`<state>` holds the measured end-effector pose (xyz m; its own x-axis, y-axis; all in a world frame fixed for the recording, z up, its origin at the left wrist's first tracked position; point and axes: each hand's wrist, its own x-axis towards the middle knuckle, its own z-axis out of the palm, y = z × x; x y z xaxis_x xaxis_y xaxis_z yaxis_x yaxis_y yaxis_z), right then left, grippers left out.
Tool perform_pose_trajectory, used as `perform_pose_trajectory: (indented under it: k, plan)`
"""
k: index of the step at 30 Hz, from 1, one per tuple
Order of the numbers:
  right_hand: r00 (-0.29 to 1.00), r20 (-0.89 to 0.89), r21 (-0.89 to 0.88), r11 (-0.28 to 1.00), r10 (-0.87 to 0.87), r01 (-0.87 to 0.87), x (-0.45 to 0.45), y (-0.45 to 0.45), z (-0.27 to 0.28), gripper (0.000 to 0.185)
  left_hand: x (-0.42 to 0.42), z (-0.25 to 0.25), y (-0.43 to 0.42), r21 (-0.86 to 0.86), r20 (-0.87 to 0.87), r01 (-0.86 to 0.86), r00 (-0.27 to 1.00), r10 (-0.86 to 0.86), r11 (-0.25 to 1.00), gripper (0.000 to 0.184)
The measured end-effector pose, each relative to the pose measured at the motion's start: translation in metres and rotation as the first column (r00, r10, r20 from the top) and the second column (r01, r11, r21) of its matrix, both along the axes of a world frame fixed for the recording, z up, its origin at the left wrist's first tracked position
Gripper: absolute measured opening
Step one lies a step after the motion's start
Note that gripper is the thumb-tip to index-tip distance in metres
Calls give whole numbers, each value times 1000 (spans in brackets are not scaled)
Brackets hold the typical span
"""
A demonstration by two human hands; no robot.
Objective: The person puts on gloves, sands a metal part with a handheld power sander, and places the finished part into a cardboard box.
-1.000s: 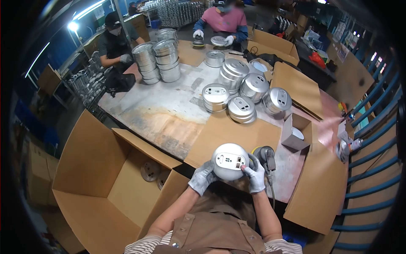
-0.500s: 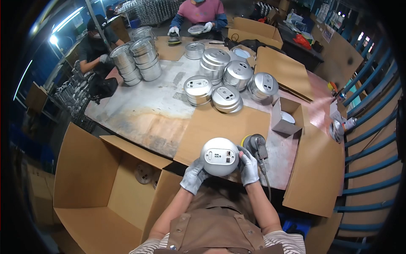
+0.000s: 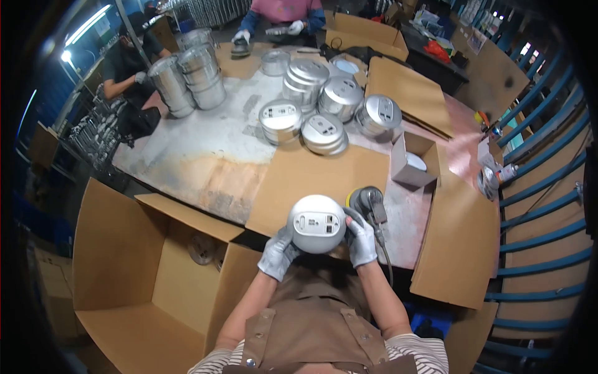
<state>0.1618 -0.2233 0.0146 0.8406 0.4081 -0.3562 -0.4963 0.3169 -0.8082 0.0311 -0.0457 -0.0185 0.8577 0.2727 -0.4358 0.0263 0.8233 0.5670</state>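
A round silver metal housing point(image 3: 316, 240) with an oval recessed plate, small slots and holes on its face is held up between my two gloved hands. My left hand point(image 3: 278, 254) grips its lower left side, the fingers partly hidden behind it. On the right edge, my right hand point(image 3: 361, 240) is closed round the rim, with a bare fingertip showing through the glove. Just behind my right hand lies a power sander point(image 3: 369, 202) with a yellow-edged pad and a cable, resting on the cardboard sheet point(image 3: 280, 187).
Stacked silver housings point(image 3: 324, 131) stand mid-table, taller metal stacks point(image 3: 202, 78) at back left. A small white box point(image 3: 414, 163) sits right. An open carton point(image 3: 118, 249) is at lower left. Two people work across the table, one in a pink top point(image 3: 283, 9). Blue bars point(image 3: 548, 262) line the right.
The view has shifted, so the table and its stacks sit further left and higher. The housing, still in both my hands, has tilted slightly. The person in pink has tilted the disc they hold.
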Motion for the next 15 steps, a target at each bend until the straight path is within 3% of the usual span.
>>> perform_pose_trajectory:
  k: [5,9,15]
  plan:
    - [997,73,0,1000,-1,1,1,-2,-1,36,-2,5,-3,9,5,-9,1000,9,1000,46]
    - [998,13,-86,995,57,-56,-3,-7,3,40,-11,-3,-5,45,-7,11,1000,-11,999,42]
    - [998,1,-32,997,66,-66,-5,-6,-12,41,-17,-10,-7,22,-61,-3,998,4,1000,43]
